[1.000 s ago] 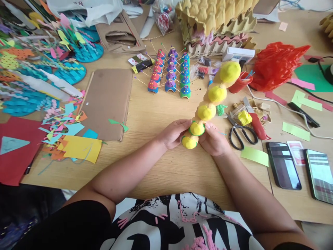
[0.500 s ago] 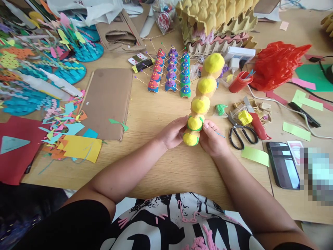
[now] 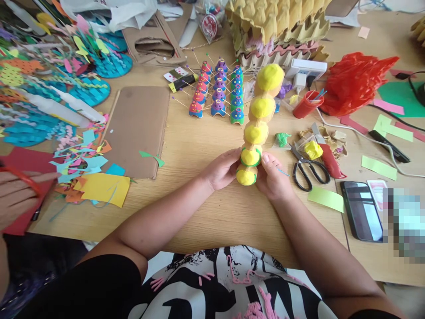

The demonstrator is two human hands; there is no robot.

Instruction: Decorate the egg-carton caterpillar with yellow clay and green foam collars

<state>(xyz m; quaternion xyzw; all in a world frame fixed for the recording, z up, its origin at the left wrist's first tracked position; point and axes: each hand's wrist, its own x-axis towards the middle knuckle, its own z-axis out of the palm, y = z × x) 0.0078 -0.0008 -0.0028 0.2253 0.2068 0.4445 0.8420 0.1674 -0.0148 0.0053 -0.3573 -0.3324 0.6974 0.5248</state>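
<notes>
Egg-carton strip (image 3: pixel 256 133), five yellow domes in a row with green edging on the lower two, lies at the clock's centre, leaning slightly towards 1 o'clock. Both hands are clamped on its near end: the left hand (image 3: pixel 224 170) at 7 o'clock, the right hand (image 3: pixel 274 175) at 5. Whether the far end touches the table is hard to tell.

Pale wood covers the table (image 3: pixel 199 221), which has a seam towards 4 o'clock; dark cloth shows below its edge at lower left.

Three painted strips (image 3: pixel 218 106) with pins stand at 10 o'clock, and stacked egg trays (image 3: pixel 282 24) between 12 and 1. At 2 o'clock come a red cup (image 3: pixel 307 105) and, beyond it, a red plastic bag (image 3: pixel 355 84). Black-handled scissors (image 3: pixel 300 159) lie at 4, near a yellow lump (image 3: pixel 313 150), with a phone (image 3: pixel 361 215) further out. Just past 3 sits a green lump (image 3: pixel 282 139). Cardboard (image 3: pixel 136 133) lies at 9, paper scraps (image 3: pixel 89 164) beyond it. Another person's hand (image 3: pixel 16 199), blurred, is between 8 and 9 with something red. The strip's top partly covers a purple lump (image 3: pixel 284 91).

A clear bag (image 3: pixel 210 24) near 11 bears a round red print, unreadable; the shirt (image 3: pixel 239 274) has large, cut-off lettering.
</notes>
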